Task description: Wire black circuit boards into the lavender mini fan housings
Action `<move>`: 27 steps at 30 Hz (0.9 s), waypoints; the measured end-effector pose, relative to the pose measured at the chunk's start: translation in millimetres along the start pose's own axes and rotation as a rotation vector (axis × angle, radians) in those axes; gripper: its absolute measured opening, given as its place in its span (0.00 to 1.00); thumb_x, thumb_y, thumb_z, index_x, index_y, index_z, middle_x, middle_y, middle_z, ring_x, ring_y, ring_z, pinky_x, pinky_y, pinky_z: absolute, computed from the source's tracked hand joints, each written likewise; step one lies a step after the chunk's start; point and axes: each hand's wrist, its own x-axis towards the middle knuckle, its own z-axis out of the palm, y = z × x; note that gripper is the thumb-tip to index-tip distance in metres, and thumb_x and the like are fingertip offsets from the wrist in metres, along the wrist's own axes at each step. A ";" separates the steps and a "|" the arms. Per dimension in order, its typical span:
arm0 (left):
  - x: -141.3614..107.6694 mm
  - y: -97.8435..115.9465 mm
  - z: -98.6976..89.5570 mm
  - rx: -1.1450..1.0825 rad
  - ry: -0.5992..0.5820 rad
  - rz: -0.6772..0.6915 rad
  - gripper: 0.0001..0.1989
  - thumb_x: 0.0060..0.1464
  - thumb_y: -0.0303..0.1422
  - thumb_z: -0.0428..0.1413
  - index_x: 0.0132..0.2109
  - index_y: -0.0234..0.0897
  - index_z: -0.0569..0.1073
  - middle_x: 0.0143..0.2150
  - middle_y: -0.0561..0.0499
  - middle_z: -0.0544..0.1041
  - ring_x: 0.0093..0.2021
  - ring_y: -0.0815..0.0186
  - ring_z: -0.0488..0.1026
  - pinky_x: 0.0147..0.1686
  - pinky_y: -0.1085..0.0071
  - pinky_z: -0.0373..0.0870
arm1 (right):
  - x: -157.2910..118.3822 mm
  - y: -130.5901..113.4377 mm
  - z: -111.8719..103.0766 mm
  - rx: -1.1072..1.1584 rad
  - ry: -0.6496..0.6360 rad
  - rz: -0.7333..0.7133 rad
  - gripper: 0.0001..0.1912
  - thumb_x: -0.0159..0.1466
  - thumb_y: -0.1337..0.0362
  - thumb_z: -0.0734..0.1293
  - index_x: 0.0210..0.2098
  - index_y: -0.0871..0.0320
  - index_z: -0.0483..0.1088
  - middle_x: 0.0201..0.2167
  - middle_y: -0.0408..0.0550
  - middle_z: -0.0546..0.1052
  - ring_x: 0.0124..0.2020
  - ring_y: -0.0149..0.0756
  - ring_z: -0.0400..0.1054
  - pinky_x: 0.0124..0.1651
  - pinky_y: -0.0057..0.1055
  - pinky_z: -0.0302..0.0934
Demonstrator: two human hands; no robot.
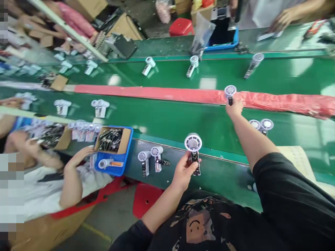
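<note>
My left hand (184, 171) grips a small handheld fan (193, 143) by its dark handle, with the round white head upward, above the dark green bench (178, 167). My right hand (234, 107) reaches across the green conveyor belt (172, 118) and holds a second fan (230, 91) over a red fabric strip (157, 93). Two similar fans (261, 124) lie just beyond my right forearm. Two more white fans (150, 155) stand near my left hand, beside a small dark part (162, 162).
A blue crate (125, 153) holds a cardboard box of black parts at the bench's left. A co-worker's hands (78, 157) work at the left, and another person's hand (281, 19) is at the top right. Several fans stand along the far belt. Red stools and cartons surround the line.
</note>
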 end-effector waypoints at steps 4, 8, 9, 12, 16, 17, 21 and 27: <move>8.9 -3.2 4.4 -0.043 0.066 0.016 0.30 0.41 0.40 0.70 0.52 0.40 0.75 0.51 0.44 0.79 0.45 0.55 0.80 0.42 0.65 0.76 | 40.8 15.3 21.1 -0.062 -0.050 0.114 0.18 0.60 0.63 0.66 0.49 0.62 0.67 0.52 0.61 0.64 0.58 0.54 0.58 0.59 0.56 0.56; 7.0 -7.4 12.5 -0.056 0.089 -0.023 0.31 0.41 0.40 0.70 0.54 0.40 0.74 0.53 0.42 0.78 0.46 0.53 0.80 0.42 0.62 0.78 | 25.5 62.5 -32.1 -0.123 -0.068 0.025 0.35 0.58 0.57 0.69 0.61 0.62 0.59 0.61 0.64 0.57 0.63 0.54 0.55 0.64 0.52 0.51; 5.9 -7.4 14.6 -0.049 0.093 -0.033 0.31 0.41 0.40 0.70 0.54 0.41 0.74 0.54 0.42 0.78 0.46 0.52 0.80 0.42 0.61 0.78 | 10.7 79.4 -54.4 -0.138 -0.055 -0.056 0.37 0.58 0.55 0.69 0.63 0.59 0.56 0.63 0.63 0.56 0.63 0.53 0.55 0.64 0.50 0.52; 2.1 -4.4 22.1 -0.025 0.083 -0.053 0.30 0.41 0.41 0.70 0.52 0.40 0.74 0.53 0.41 0.79 0.45 0.52 0.80 0.42 0.60 0.79 | -53.6 127.9 -111.6 -0.253 0.103 -0.159 0.38 0.59 0.49 0.67 0.64 0.56 0.55 0.63 0.61 0.57 0.66 0.55 0.51 0.65 0.53 0.50; -9.7 3.0 34.9 -0.043 0.004 -0.035 0.30 0.40 0.41 0.71 0.51 0.39 0.75 0.52 0.42 0.79 0.42 0.56 0.81 0.39 0.63 0.79 | -120.0 165.4 -118.6 -0.300 -0.032 0.222 0.57 0.47 0.46 0.74 0.66 0.67 0.48 0.61 0.75 0.58 0.63 0.69 0.54 0.59 0.61 0.55; -14.1 4.9 37.2 -0.052 -0.024 -0.019 0.30 0.39 0.41 0.71 0.50 0.40 0.75 0.51 0.43 0.79 0.42 0.56 0.81 0.39 0.64 0.79 | -124.6 168.7 -111.0 -0.274 -0.057 0.267 0.55 0.48 0.50 0.74 0.66 0.67 0.48 0.60 0.75 0.59 0.62 0.68 0.57 0.58 0.59 0.57; -35.0 12.2 36.1 -0.033 -0.135 0.065 0.27 0.42 0.42 0.70 0.50 0.41 0.75 0.52 0.44 0.79 0.43 0.55 0.80 0.40 0.61 0.79 | -118.4 161.1 -86.6 -0.127 -0.045 0.308 0.39 0.54 0.61 0.69 0.62 0.64 0.55 0.55 0.73 0.64 0.53 0.58 0.67 0.51 0.48 0.63; -59.3 21.1 9.6 0.036 -0.199 0.078 0.26 0.43 0.42 0.70 0.49 0.42 0.76 0.51 0.45 0.79 0.41 0.58 0.80 0.37 0.63 0.80 | -203.9 107.4 -82.4 -0.014 -0.172 0.112 0.44 0.52 0.61 0.71 0.64 0.62 0.52 0.54 0.65 0.69 0.51 0.54 0.69 0.51 0.47 0.65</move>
